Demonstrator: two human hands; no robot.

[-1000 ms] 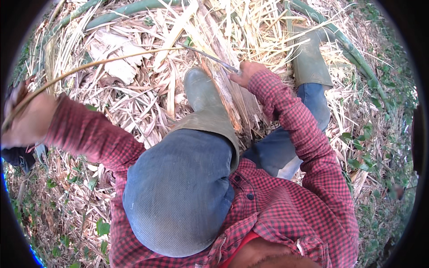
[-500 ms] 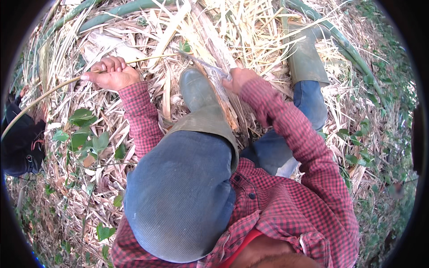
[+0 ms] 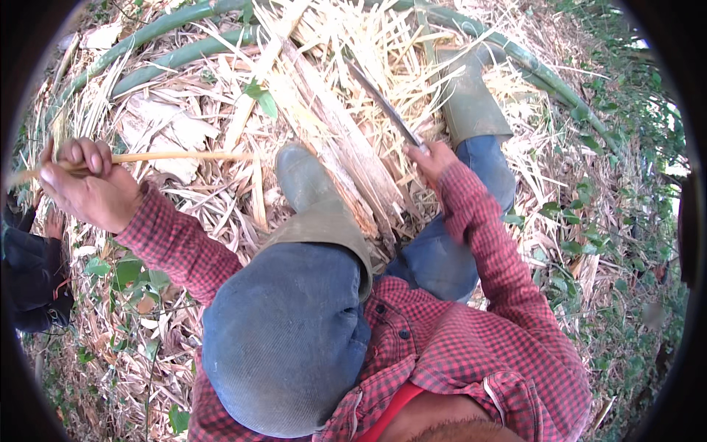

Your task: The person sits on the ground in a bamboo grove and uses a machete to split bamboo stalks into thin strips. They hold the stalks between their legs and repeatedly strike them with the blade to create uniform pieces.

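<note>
My left hand (image 3: 99, 190) is raised at the far left, its fingers wrapped round a thin yellowish bamboo strip (image 3: 184, 155). One end of the strip points right across the litter; the other is blurred beyond my fist. My right hand (image 3: 436, 162) grips a long-bladed knife (image 3: 389, 107), its handle mostly hidden in my fingers. The dark blade slants up and left, above pale shavings (image 3: 398, 44) and apart from the strip. Between my boots lies a split, weathered log (image 3: 342, 136), left of the knife.
Green bamboo poles (image 3: 173, 28) curve across the far side. My left boot (image 3: 303, 177) stands beside the log, my right boot (image 3: 471, 96) farther right. A person in dark clothing (image 3: 33, 272) is at the left edge. Leafy plants (image 3: 129, 272) grow at left.
My left hand has moved left and nearer with the strip. The knife has lifted off the log area, and my right hand has shifted right, away from the strip.
</note>
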